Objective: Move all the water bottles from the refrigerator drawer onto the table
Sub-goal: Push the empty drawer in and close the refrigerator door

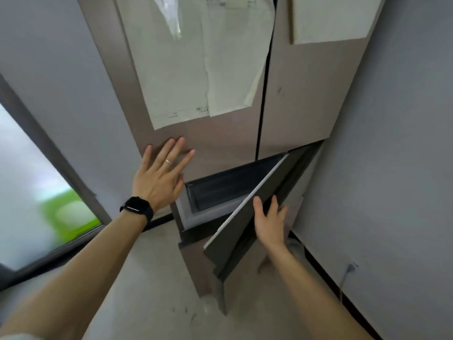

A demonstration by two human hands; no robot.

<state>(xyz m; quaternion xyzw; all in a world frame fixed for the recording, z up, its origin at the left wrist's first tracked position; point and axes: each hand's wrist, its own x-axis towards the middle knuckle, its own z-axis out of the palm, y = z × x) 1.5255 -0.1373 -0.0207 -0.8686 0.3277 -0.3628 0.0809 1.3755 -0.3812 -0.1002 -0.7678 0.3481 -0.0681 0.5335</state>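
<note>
- A window (36, 192) fills the far left, its glass blurred, with a green patch behind it.
- The left forearm reaches up from the lower left, wearing a black watch (136, 207) at the wrist.
- The left hand (159, 177) lies flat against the upper left door of the fridge (306, 94), its 4 fingers straight and slightly spread, holding nothing (1 ring (169, 162) shows on a finger).
- Pale paper sheets (191, 69) cover that door above the hand; a dark seam splits the 2 upper doors.
- Below the hand, the drawer (228, 187) shows in the opened lower compartment as a dark ribbed front. Whether the water bottles lie inside it cannot be told from here.
- The lower door (245, 231) stands swung outward, its pale edge towards the camera.
- The right hand (269, 219) grips this door near its upper part, thumb on the face and fingers curled over the far edge.
- A grey wall (392, 168) runs down the right, with a plug (351, 267) and cord low on it.
</note>
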